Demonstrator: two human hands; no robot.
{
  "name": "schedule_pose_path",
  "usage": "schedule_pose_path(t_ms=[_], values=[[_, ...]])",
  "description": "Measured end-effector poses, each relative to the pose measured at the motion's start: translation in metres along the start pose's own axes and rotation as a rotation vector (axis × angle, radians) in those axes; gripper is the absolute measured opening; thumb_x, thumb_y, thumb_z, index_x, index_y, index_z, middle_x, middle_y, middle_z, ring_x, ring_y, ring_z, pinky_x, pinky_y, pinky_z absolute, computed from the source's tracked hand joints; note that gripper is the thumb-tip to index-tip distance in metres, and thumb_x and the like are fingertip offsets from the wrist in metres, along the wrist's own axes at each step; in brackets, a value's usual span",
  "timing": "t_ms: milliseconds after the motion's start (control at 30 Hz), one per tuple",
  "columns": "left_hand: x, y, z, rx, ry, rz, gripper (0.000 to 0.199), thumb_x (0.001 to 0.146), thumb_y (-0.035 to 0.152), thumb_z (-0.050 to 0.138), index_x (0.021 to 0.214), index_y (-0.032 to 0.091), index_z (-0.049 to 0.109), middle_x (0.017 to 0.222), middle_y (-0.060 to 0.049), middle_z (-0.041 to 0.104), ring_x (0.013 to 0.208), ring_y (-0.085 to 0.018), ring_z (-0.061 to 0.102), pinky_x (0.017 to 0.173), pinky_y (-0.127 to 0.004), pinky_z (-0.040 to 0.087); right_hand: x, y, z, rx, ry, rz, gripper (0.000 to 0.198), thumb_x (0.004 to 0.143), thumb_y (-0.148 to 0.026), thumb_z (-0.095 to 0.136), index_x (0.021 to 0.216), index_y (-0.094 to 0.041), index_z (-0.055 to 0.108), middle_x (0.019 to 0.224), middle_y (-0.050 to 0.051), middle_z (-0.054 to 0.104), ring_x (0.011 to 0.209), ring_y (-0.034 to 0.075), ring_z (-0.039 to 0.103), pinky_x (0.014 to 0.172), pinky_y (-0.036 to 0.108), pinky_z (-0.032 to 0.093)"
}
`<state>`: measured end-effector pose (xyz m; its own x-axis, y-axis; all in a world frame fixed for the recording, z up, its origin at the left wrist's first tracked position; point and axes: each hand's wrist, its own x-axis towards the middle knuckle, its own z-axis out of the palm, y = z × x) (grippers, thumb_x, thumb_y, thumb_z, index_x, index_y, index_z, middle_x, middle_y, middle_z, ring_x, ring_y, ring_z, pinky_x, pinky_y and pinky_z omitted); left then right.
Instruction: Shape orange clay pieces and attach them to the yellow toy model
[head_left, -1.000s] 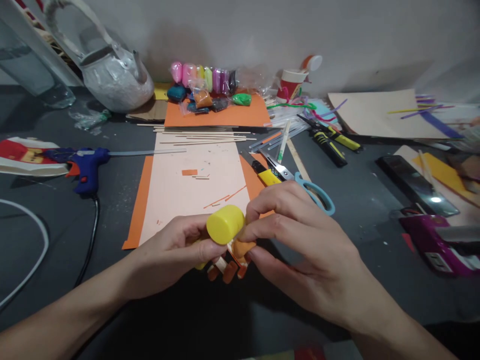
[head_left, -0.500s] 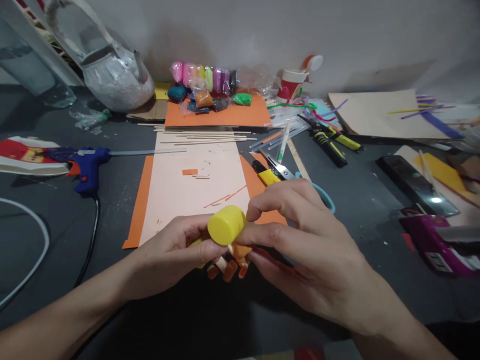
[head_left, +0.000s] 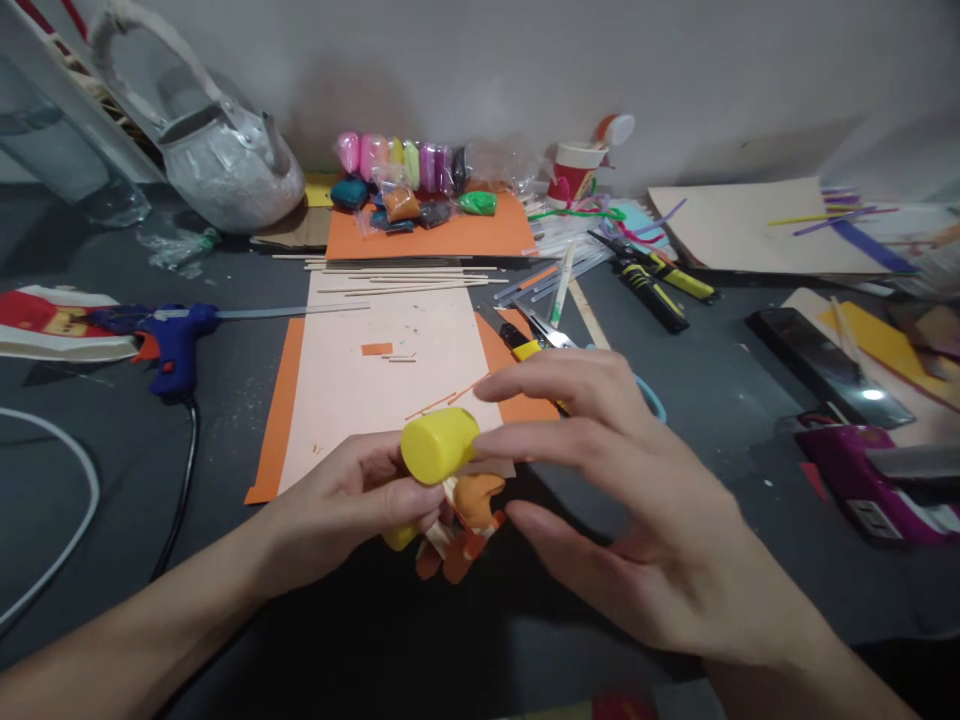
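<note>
My left hand (head_left: 360,500) is closed around a small handmade craft piece with a yellow cylinder (head_left: 435,446) on top, a lump of orange clay (head_left: 478,498) and several brown-orange tabs (head_left: 456,556) on pale sticks below. More yellow shows under the left fingers, and the rest of the piece is hidden by them. My right hand (head_left: 615,490) is beside it with thumb and fingers spread apart. One of its fingertips is at the right end of the yellow cylinder; whether it touches, I cannot tell.
Pale paper (head_left: 375,390) over orange sheets lies ahead, with thin sticks (head_left: 405,280) across its far end. A blue glue gun (head_left: 176,345) and a kettle (head_left: 229,165) stand left. Clay packs (head_left: 405,165) are behind; a cutter (head_left: 525,345), pliers (head_left: 649,290) and purple stapler-like tool (head_left: 862,485) lie right.
My right thumb and fingers have spread and moved off the craft piece, uncovering the orange clay. The piece has shifted slightly left in my left hand.
</note>
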<state>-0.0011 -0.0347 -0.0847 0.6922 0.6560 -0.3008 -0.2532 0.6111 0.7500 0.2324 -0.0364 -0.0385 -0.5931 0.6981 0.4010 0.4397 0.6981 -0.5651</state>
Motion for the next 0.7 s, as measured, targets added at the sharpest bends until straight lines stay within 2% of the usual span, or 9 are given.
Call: schedule_pose_path(t_ms=[100, 167, 200, 267, 333, 400, 467, 533, 700], values=[[-0.001, 0.000, -0.002, -0.028, 0.093, -0.035, 0.038, 0.080, 0.045, 0.086, 0.108, 0.020, 0.082, 0.076, -0.002, 0.069, 0.071, -0.013, 0.064, 0.069, -0.021, 0.048, -0.001, 0.008, 0.002, 0.055, 0.206, 0.133, 0.027, 0.095, -0.016, 0.063, 0.121, -0.024, 0.063, 0.129, 0.006, 0.066, 0.124, 0.023, 0.061, 0.107, 0.040, 0.047], [-0.001, 0.002, -0.001, -0.053, 0.135, -0.067, 0.047, 0.075, 0.050, 0.088, 0.110, 0.019, 0.082, 0.076, -0.004, 0.070, 0.075, -0.016, 0.067, 0.071, -0.024, 0.049, -0.001, 0.020, 0.003, -0.055, 0.279, 0.198, 0.019, 0.097, -0.018, 0.062, 0.115, -0.023, 0.066, 0.121, 0.007, 0.070, 0.117, 0.024, 0.065, 0.102, 0.040, 0.050], [-0.001, 0.003, 0.000, -0.070, 0.146, -0.068, 0.049, 0.074, 0.051, 0.088, 0.110, 0.018, 0.083, 0.077, -0.005, 0.070, 0.078, -0.019, 0.069, 0.072, -0.026, 0.050, -0.002, 0.027, 0.002, -0.155, 0.273, 0.222, 0.016, 0.098, -0.020, 0.060, 0.112, -0.021, 0.067, 0.118, 0.009, 0.071, 0.114, 0.025, 0.066, 0.100, 0.040, 0.050], [-0.001, 0.004, 0.001, -0.108, 0.137, -0.041, 0.048, 0.073, 0.048, 0.088, 0.108, 0.016, 0.083, 0.077, -0.007, 0.071, 0.082, -0.022, 0.070, 0.075, -0.030, 0.052, -0.004, 0.043, 0.000, -0.384, 0.205, 0.276, 0.017, 0.099, -0.026, 0.058, 0.109, -0.017, 0.069, 0.115, 0.012, 0.072, 0.108, 0.029, 0.066, 0.095, 0.043, 0.051], [0.000, 0.004, 0.001, -0.163, 0.094, 0.009, 0.047, 0.073, 0.044, 0.086, 0.110, 0.014, 0.082, 0.070, -0.004, 0.067, 0.080, -0.022, 0.070, 0.081, -0.035, 0.054, -0.005, 0.057, -0.003, -0.588, 0.076, 0.354, 0.022, 0.098, -0.031, 0.059, 0.106, -0.014, 0.071, 0.112, 0.015, 0.072, 0.102, 0.033, 0.065, 0.088, 0.045, 0.051], [0.001, 0.003, -0.002, -0.209, 0.062, 0.049, 0.046, 0.076, 0.040, 0.083, 0.112, 0.012, 0.081, 0.064, -0.001, 0.061, 0.074, -0.020, 0.067, 0.084, -0.038, 0.054, -0.007, 0.068, -0.005, -0.732, -0.077, 0.440, 0.025, 0.096, -0.037, 0.063, 0.103, -0.014, 0.071, 0.104, 0.015, 0.072, 0.095, 0.034, 0.063, 0.080, 0.045, 0.051], [0.002, 0.002, -0.004, -0.230, 0.072, 0.061, 0.046, 0.078, 0.040, 0.080, 0.114, 0.011, 0.080, 0.066, -0.001, 0.060, 0.071, -0.019, 0.064, 0.085, -0.040, 0.054, -0.008, 0.076, -0.006, -0.806, -0.198, 0.501, 0.028, 0.094, -0.041, 0.067, 0.097, -0.014, 0.071, 0.097, 0.014, 0.071, 0.090, 0.033, 0.063, 0.075, 0.043, 0.050], [0.003, 0.001, -0.007, -0.226, 0.102, 0.063, 0.047, 0.080, 0.042, 0.078, 0.114, 0.010, 0.079, 0.074, -0.003, 0.065, 0.072, -0.018, 0.064, 0.085, -0.040, 0.054, -0.008, 0.082, -0.004, -0.836, -0.243, 0.523, 0.027, 0.092, -0.041, 0.070, 0.092, -0.014, 0.071, 0.095, 0.014, 0.070, 0.088, 0.032, 0.062, 0.073, 0.041, 0.049], [0.003, 0.005, -0.006, -0.183, 0.166, 0.070, 0.047, 0.079, 0.043, 0.080, 0.111, 0.009, 0.081, 0.077, -0.005, 0.069, 0.073, -0.018, 0.066, 0.089, -0.039, 0.055, -0.010, 0.088, -0.001, -0.845, -0.217, 0.495, 0.024, 0.091, -0.038, 0.070, 0.092, -0.014, 0.071, 0.104, 0.015, 0.070, 0.090, 0.030, 0.060, 0.075, 0.039, 0.048]])
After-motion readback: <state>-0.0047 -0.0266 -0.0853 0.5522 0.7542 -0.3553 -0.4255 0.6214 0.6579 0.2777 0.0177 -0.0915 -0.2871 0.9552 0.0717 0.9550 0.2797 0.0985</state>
